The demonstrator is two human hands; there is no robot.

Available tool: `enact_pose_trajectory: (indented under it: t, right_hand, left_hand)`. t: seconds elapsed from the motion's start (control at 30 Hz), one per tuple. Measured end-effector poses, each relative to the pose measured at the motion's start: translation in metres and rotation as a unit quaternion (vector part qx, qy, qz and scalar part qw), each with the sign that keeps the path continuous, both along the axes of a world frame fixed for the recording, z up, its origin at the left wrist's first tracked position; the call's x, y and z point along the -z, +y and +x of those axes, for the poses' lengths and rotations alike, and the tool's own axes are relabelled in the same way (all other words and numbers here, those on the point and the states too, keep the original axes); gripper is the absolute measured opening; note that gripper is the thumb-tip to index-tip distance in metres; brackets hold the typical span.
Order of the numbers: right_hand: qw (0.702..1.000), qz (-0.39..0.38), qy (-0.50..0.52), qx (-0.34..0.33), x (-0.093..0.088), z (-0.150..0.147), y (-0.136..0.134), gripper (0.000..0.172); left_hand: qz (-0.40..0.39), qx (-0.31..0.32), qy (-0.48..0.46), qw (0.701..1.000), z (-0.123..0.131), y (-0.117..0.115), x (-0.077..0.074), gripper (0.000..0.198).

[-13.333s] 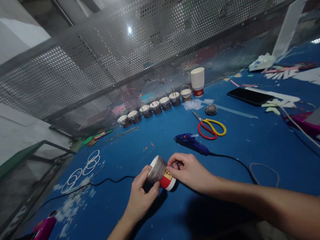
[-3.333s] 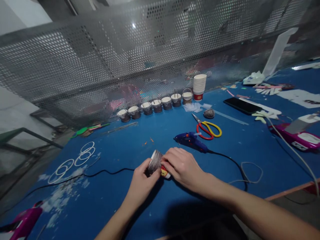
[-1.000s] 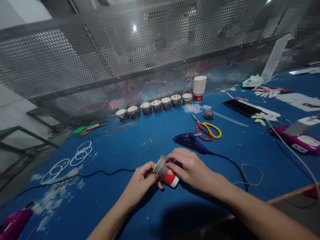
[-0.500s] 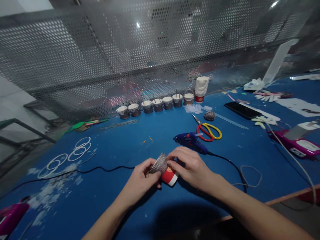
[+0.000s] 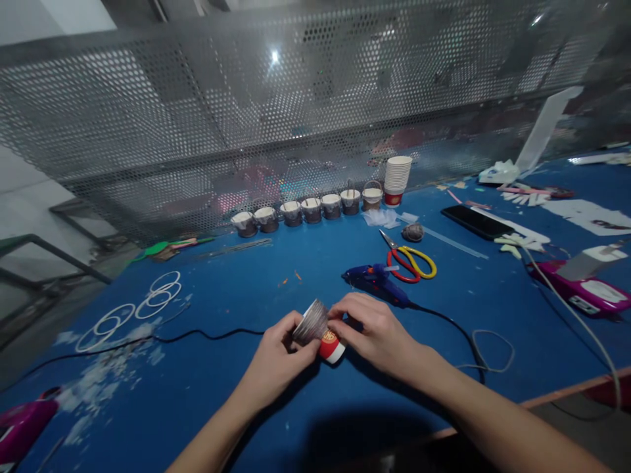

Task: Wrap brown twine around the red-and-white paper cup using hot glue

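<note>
A red and white paper cup [image 5: 331,349] lies tilted between my hands, its upper part wound with grey-brown yarn [image 5: 313,321]. My left hand [image 5: 286,355] grips the cup around the wound part, the thumb pressed on the near side. Against the cup's right side, the fingers of my right hand [image 5: 369,328] are pinched together at the yarn; the strand between them is mostly hidden. Beyond my right hand lies a blue glue gun [image 5: 374,281]. Red and yellow handled scissors [image 5: 409,261] and a ball of grey-brown yarn [image 5: 413,231] rest behind it.
Several yarn-wrapped cups [image 5: 311,210] line the mesh panel [image 5: 221,131], beside a stack of paper cups [image 5: 397,177]. White rings [image 5: 158,295] lie left. A black cable [image 5: 211,336] crosses the table. At right are a phone [image 5: 477,222] and a purple power strip [image 5: 582,289].
The cup has tipped and shifted slightly left in my hands. My right fingers stay pinched at its side, moved only a little. The camera view has shifted slightly.
</note>
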State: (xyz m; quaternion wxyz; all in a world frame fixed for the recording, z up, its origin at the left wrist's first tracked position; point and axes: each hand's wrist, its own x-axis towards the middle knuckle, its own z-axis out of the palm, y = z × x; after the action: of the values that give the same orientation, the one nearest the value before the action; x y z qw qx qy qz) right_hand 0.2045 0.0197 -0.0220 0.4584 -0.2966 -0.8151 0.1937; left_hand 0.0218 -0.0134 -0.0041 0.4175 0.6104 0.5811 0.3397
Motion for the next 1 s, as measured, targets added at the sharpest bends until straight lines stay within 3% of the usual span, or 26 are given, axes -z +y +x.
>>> enact_pose_trajectory:
  t: [0.13, 0.23, 0.3, 0.43, 0.5, 0.6, 0.7, 0.8, 1.0]
  right_hand:
    - [0.997, -0.064, 0.046, 0.023, -0.008, 0.003, -0.002, 0.009]
    - [0.964, -0.194, 0.175, 0.047, -0.018, 0.008, -0.001, 0.01]
    - [0.905, -0.311, 0.288, 0.018, -0.022, 0.01, 0.003, 0.011]
    - [0.75, -0.501, 0.424, -0.079, -0.021, 0.007, 0.011, 0.016]
    - [0.703, -0.552, 0.435, -0.109, -0.019, 0.004, 0.013, 0.023]
    - [0.668, -0.577, 0.449, -0.139, -0.017, 0.001, 0.014, 0.03]
    - [0.658, -0.579, 0.458, -0.15, -0.018, 0.001, 0.013, 0.034]
    - [0.673, -0.572, 0.447, -0.142, -0.021, 0.004, 0.013, 0.029]
    - [0.76, -0.517, 0.378, -0.112, -0.019, 0.009, 0.009, 0.023]
  left_hand:
    - [0.053, -0.021, 0.031, 0.998, -0.001, 0.0, -0.001, 0.013]
    - [0.099, -0.065, 0.046, 0.992, -0.004, 0.003, 0.0, 0.013]
    - [0.116, -0.1, 0.045, 0.987, -0.008, 0.006, 0.0, 0.013]
    - [0.122, -0.138, 0.012, 0.983, -0.017, 0.013, 0.004, 0.016]
    - [0.121, -0.141, -0.001, 0.983, -0.02, 0.016, 0.005, 0.019]
    - [0.119, -0.136, -0.026, 0.983, -0.023, 0.018, 0.006, 0.02]
    - [0.113, -0.127, -0.063, 0.983, -0.022, 0.018, 0.005, 0.02]
    - [0.106, -0.12, -0.098, 0.982, -0.021, 0.016, 0.002, 0.019]
    - [0.086, -0.121, -0.124, 0.981, -0.02, 0.014, -0.003, 0.018]
